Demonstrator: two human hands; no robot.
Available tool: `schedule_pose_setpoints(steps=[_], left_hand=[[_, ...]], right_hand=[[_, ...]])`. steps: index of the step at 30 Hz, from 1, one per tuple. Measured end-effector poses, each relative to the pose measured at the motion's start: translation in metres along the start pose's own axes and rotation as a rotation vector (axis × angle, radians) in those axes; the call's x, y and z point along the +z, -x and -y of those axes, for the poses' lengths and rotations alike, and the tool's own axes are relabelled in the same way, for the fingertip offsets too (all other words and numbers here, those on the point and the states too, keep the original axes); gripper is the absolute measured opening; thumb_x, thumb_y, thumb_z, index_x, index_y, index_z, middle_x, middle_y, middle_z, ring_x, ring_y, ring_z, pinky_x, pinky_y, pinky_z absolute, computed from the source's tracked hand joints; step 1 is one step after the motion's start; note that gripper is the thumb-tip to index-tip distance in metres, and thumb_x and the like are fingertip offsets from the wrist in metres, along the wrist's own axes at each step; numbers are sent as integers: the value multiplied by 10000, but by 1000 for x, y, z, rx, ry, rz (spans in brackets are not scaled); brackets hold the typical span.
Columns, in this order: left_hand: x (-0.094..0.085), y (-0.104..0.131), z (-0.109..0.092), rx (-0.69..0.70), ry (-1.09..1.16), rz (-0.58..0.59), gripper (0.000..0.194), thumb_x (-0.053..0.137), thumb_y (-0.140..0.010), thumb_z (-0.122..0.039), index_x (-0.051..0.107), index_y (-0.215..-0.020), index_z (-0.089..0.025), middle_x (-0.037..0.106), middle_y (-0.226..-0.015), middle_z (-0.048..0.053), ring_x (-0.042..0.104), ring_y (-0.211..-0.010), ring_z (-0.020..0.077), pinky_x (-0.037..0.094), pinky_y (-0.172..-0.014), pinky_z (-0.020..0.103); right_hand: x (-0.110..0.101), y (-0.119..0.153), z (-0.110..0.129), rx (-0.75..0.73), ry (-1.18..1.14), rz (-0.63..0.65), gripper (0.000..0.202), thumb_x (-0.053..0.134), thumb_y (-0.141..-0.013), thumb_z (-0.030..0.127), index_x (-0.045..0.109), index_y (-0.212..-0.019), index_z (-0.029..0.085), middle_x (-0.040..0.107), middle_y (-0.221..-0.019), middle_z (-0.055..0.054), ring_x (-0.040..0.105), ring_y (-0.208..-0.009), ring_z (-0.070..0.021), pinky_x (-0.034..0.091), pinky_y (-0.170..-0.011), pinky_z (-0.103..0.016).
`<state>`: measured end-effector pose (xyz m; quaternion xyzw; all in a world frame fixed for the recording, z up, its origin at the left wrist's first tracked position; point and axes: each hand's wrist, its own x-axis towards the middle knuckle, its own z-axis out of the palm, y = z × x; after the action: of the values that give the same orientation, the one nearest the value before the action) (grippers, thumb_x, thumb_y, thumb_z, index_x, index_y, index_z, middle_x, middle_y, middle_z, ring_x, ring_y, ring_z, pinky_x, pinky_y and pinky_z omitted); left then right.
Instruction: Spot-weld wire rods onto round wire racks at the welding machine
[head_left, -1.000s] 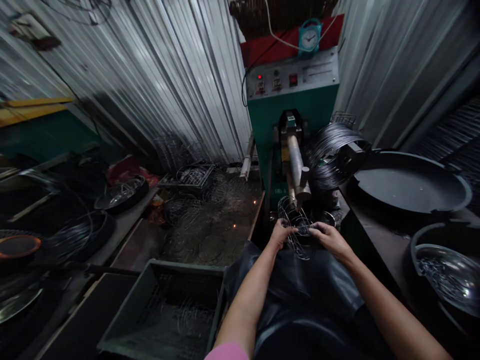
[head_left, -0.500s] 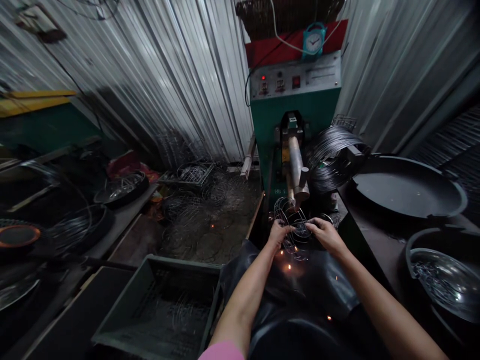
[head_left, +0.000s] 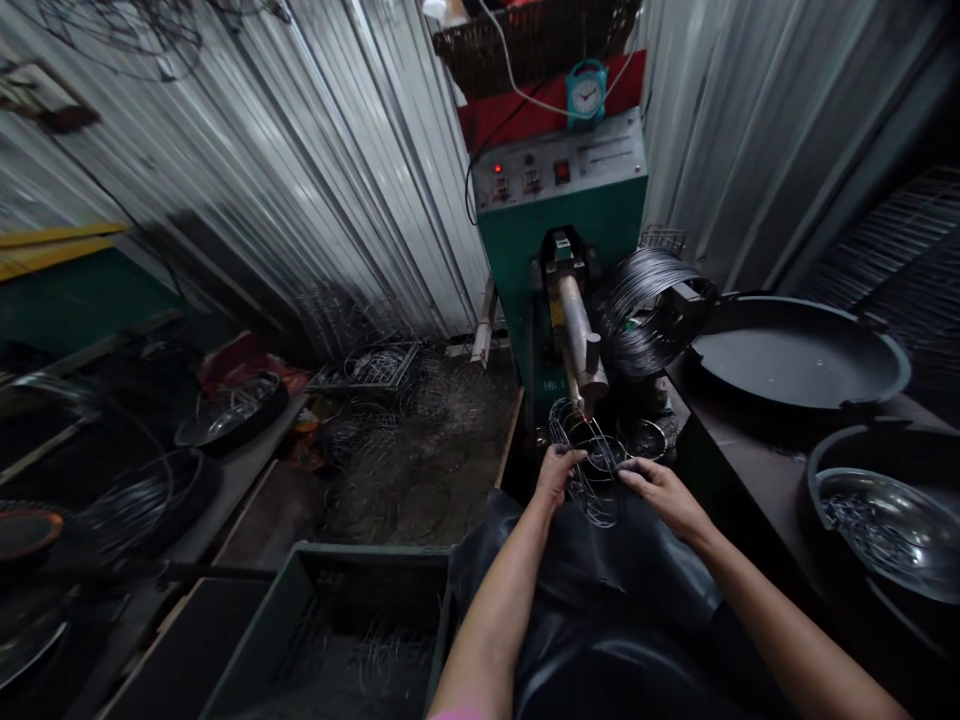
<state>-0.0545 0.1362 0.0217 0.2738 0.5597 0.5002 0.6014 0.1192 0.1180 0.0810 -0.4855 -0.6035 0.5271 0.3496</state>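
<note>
The left hand (head_left: pixel 556 472) is pinching a wire frame (head_left: pixel 598 472) under the machine arm (head_left: pixel 582 328), where a spot (head_left: pixel 590 421) is glowing; joining is seemingly unfinished. Whether the right hand (head_left: pixel 664 492) beside it is gripping is unclear.

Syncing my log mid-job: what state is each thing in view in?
Wire frame, held below the machine arm
Left hand, grip closed on the wire frame
Right hand, by the frame's edge; grip unclear
Indicator, lit red
Clock, upright
Coil, wound
Crate, holding some wires
Bowl, holding small metal parts
Pan, face up
</note>
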Motion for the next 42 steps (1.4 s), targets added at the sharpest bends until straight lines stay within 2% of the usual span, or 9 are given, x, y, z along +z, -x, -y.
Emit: schedule_pose_setpoints(steps=[4,18,22,24,26,29,32,37,42], left_hand=[[5,0,1,-51,102,-7,427,681,-553,-425,501,-836,-161,398,-599,-69,303,-409,27,274,-354,160],[10,-24,-19,-250,218,-29,362,664,-602,-438,515,-790,-168,309,-500,-92,210,-348,26,165,-349,166],[0,-22,-15,-203,165,48,451,623,-651,-542,531,-854,-150,399,-540,-58,324,-381,46,296,-378,189],[-13,-17,-9,-60,61,60,502,532,-720,-576,530,-985,-149,529,-679,11,496,-514,103,441,-498,253],[-29,-12,1,239,-185,-15,524,531,-744,-506,483,-1144,-170,585,-942,82,593,-788,179,497,-716,350],[-47,-11,17,788,-781,-93,677,652,-641,-314,416,-1265,-196,470,-1257,126,459,-1164,274,340,-1003,468],[-51,-21,28,1109,-1175,-108,712,649,-646,-273,370,-1296,-191,397,-1341,152,339,-1275,307,168,-1074,549],[-41,-34,38,1364,-1173,-149,758,623,-693,-373,262,-1329,-175,425,-1308,175,344,-1280,291,175,-1066,561],[-27,-27,42,1313,-1128,-137,785,598,-681,-300,223,-1352,-137,401,-1332,195,319,-1296,293,213,-1058,558]], right_hand=[[1,1,1,-15,-20,-2,326,585,-709,476,646,-820,175,650,-789,-31,576,-764,-183,449,-702,-286],[9,-56,19,-66,103,-93,239,544,-698,410,623,-735,187,659,-742,-44,584,-716,-200,444,-662,-308],[6,-45,18,-53,44,-58,267,549,-707,420,633,-804,185,667,-814,-54,591,-776,-205,447,-703,-311],[2,-33,10,-31,-11,6,304,559,-716,433,626,-882,187,666,-873,-57,593,-805,-201,453,-719,-310],[-3,-21,1,5,-23,86,314,581,-714,445,622,-886,185,662,-863,-49,592,-799,-195,454,-721,-309],[-7,-7,-10,41,3,154,303,596,-707,461,619,-818,180,639,-768,-20,577,-743,-181,448,-695,-300],[-5,-3,-12,17,-3,115,293,593,-709,470,604,-787,188,613,-732,3,553,-713,-163,430,-677,-281],[-1,-2,1,19,-47,101,327,575,-708,512,594,-787,195,594,-709,8,519,-660,-145,406,-614,-260],[1,-7,11,42,-81,62,327,592,-682,503,581,-758,186,554,-650,14,463,-576,-114,366,-540,-242]])
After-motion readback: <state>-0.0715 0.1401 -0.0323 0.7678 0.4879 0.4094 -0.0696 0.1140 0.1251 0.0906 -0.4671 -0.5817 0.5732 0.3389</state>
